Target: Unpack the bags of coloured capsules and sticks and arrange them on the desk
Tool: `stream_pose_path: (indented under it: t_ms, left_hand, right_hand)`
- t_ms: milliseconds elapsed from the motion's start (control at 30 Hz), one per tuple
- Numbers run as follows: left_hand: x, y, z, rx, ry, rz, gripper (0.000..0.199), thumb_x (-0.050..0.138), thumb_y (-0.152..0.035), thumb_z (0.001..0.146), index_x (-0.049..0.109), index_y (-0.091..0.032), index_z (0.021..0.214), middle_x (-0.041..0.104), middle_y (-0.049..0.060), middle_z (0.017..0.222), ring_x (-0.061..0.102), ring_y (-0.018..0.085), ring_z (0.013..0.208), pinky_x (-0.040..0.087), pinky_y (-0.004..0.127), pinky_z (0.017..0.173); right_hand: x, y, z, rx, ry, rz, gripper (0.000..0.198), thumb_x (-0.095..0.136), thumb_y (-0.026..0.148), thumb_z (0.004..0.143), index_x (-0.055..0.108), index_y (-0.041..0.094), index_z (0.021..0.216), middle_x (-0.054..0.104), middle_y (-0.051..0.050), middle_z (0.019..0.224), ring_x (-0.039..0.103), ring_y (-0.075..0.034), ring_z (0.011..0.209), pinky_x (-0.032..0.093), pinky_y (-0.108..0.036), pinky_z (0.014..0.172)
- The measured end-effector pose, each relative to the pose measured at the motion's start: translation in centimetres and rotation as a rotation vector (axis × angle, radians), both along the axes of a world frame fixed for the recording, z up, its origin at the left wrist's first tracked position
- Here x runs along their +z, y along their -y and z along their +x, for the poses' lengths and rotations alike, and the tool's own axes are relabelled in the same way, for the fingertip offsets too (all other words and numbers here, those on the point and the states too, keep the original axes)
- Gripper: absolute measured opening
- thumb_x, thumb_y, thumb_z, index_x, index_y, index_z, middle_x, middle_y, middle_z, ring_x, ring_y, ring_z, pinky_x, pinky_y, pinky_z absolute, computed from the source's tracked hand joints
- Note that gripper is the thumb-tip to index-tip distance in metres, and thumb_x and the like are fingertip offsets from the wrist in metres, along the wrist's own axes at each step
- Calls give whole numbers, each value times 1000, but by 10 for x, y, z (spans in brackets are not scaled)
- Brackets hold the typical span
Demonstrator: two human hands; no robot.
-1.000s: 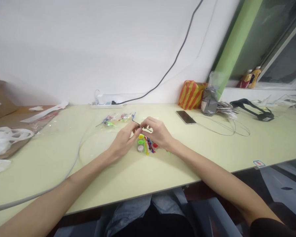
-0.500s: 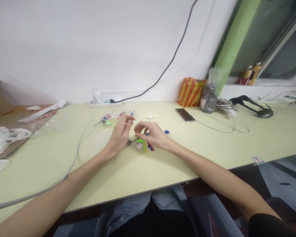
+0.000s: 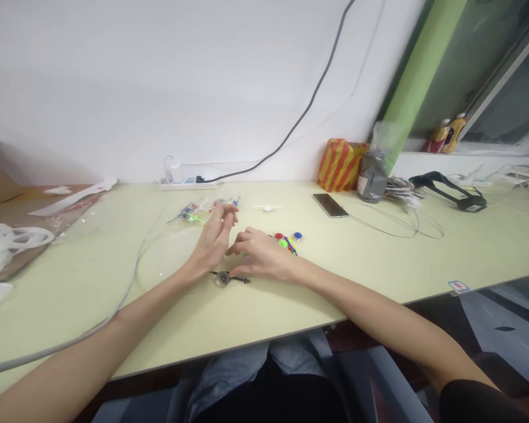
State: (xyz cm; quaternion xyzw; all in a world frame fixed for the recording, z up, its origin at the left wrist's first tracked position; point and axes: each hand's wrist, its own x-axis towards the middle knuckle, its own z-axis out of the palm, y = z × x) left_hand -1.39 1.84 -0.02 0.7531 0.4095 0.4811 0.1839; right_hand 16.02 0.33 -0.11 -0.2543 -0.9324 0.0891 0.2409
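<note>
My left hand [image 3: 215, 234] is raised just above the table with its fingers stretched out, holding nothing that I can see. Beside it, my right hand [image 3: 264, 252] reaches low over the table, fingers bent and apart from the thumb. Close to the right thumb lies a thin black stick [image 3: 243, 280] with a clear round suction-cup-like piece [image 3: 222, 279] on it. Right of that hand are small round pieces in red [image 3: 278, 236], blue [image 3: 297, 236] and green [image 3: 283, 243], along with thin coloured sticks [image 3: 291, 247]. My right palm hides whatever is under it.
Behind my left hand is a clear bag of coloured parts [image 3: 189, 212]. A clear piece [image 3: 268, 209] lies further back. A phone [image 3: 330, 205], a striped bag [image 3: 340, 164] and a power strip [image 3: 188, 184] sit toward the wall. A grey cable [image 3: 130, 288] crosses the left side.
My right hand has come down and turned palm-down. The black stick with the clear piece now lies nearer the table's front edge, and the coloured pieces show further right.
</note>
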Motion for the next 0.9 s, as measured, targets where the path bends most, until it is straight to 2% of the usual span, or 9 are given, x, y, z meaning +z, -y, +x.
stream_pose_path:
  t_ms: [200,267,367,500,600,667,733,800,900]
  left_hand:
    - [-2,-2,0,15,-5,23,23,34,-37,105,50,-23,114,53,3,96,54,18,92,45,35,89]
    - [-2,-2,0,14,-3,20,23,34,-37,105,50,-23,114,54,3,96,54,18,93,45,36,90]
    - [-1,-1,0,14,-7,13,23,34,-37,105,50,-24,115,54,4,97,54,19,94,45,36,90]
    - [0,-1,-1,16,0,22,21,35,-37,105,50,-25,114,55,3,96,54,18,92,45,36,89]
    - [0,-3,-2,21,10,17,22,36,-37,105,50,-24,115,55,3,95,55,18,92,45,35,88]
    - [0,-4,-2,23,4,16,23,38,-40,104,51,-24,115,56,2,93,56,18,90,47,35,86]
    - [0,-4,-1,6,-17,7,27,39,-43,103,54,-23,114,59,3,92,58,19,88,48,35,83]
    - [1,-1,0,-16,-50,-18,34,37,-47,104,59,-21,107,62,4,90,59,20,87,48,36,82]
    - [2,3,2,-52,-96,-48,46,32,-49,105,64,-20,93,64,5,86,60,21,86,48,35,83]
  right_hand:
    - [5,18,-8,59,39,-13,38,67,53,93,75,16,96,67,-9,93,52,-24,93,43,-37,84]
    - [2,22,-12,75,44,-2,32,69,47,94,72,16,89,67,-9,91,52,-23,89,43,-37,84]
    - [0,25,-16,87,17,-24,18,71,29,92,66,17,80,67,-7,89,53,-21,85,44,-36,84]
    - [14,27,-6,169,-86,-171,14,73,20,87,61,19,78,67,-4,90,57,-19,86,47,-33,82]
    - [29,26,10,269,-204,-356,11,68,24,89,62,19,82,66,0,84,59,-15,77,48,-29,74]
    - [35,21,18,226,-319,-405,13,67,29,90,62,19,83,66,1,80,60,-14,73,48,-28,68]
    - [35,13,23,91,-469,-330,16,67,31,90,60,19,82,65,0,80,60,-14,73,47,-28,67]
    - [29,3,25,-53,-583,-180,19,68,33,90,57,20,81,64,-1,83,60,-15,74,47,-28,69]
    - [17,-9,25,-174,-573,-10,20,67,32,91,54,21,82,61,-2,87,57,-15,74,46,-29,70]
